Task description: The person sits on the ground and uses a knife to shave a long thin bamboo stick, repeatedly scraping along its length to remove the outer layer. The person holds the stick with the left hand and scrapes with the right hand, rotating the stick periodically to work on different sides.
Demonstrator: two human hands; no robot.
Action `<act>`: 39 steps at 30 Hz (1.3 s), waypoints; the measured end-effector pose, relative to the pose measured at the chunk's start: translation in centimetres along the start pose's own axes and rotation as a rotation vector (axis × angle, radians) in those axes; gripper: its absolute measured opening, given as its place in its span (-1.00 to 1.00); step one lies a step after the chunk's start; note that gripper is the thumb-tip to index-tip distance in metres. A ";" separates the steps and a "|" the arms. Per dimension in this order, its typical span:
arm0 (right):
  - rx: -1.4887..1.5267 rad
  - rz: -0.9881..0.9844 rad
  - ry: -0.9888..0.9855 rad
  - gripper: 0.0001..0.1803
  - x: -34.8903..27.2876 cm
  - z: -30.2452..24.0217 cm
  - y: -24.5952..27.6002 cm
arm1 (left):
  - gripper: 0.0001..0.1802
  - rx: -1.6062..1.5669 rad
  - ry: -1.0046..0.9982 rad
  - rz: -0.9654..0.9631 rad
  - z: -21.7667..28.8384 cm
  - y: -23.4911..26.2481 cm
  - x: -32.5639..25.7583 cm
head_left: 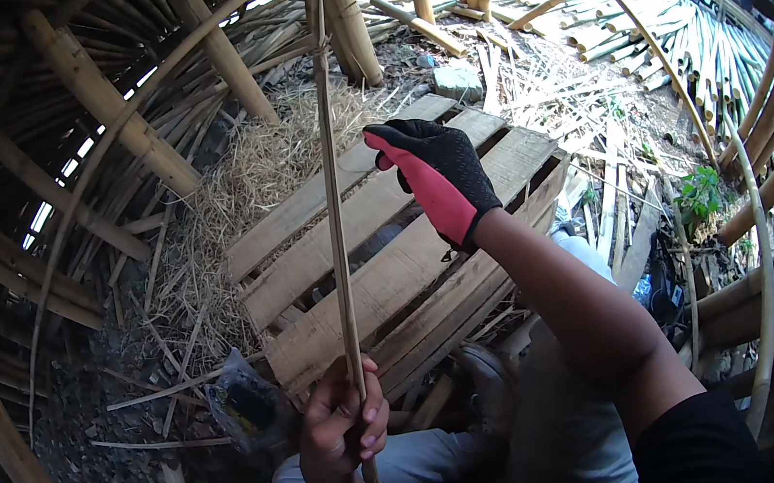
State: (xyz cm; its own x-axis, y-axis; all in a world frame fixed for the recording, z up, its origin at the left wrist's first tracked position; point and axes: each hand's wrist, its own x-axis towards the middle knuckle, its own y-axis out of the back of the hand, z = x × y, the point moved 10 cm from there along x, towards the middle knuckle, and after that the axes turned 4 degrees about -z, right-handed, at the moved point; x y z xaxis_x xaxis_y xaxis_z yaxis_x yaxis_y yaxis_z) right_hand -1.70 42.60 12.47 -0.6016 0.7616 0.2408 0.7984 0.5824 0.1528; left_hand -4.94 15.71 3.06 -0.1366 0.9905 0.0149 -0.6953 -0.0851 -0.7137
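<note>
A long thin bamboo strip (336, 219) stands almost upright in front of me, running from the lower edge past the top of the view. My bare left hand (344, 421) is wrapped round its lower part, thumb and fingers closed on it. To the right of the strip, my right hand (437, 174) wears a black and pink glove. Its fingers are curled together above the slatted wooden pallet (391, 270), apart from the strip. Whatever they may pinch is too small to make out.
Dry shavings (273, 154) lie behind and left of the pallet. Bamboo posts (110, 102) and bent poles surround me. Cut bamboo poles (714, 52) are stacked at the far right. A clear plastic bag (247, 406) lies near my left hand; a grey stone (458, 84) sits beyond the pallet.
</note>
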 end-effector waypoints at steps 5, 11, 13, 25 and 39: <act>0.169 -0.001 0.067 -0.63 -0.9 -1.7 0.6 | -0.67 -0.007 -0.079 0.131 0.4 3.1 -1.5; 0.203 0.013 -0.011 -0.64 -1.2 0.5 -1.0 | -0.71 -0.037 -0.096 0.160 0.0 5.5 -2.4; 0.170 0.035 -0.043 -0.68 -1.4 1.1 -1.0 | -0.72 0.010 -0.102 0.200 -0.5 6.1 -1.9; 0.088 -0.085 -0.181 -0.63 -4.3 5.7 -1.8 | -0.73 -0.103 -0.020 0.145 -2.6 8.0 -2.6; -0.898 -0.294 0.418 -0.69 -7.4 4.4 -9.4 | -0.72 0.638 -0.171 0.722 5.0 13.4 -9.8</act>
State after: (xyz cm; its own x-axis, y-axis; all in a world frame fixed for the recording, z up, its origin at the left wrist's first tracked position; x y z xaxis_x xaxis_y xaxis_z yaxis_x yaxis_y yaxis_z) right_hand -4.90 32.71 5.04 -0.8565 0.3642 0.3659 0.4480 0.1721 0.8773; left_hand -16.44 4.35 -3.14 -0.7451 0.6523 -0.1393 -0.6482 -0.7573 -0.0788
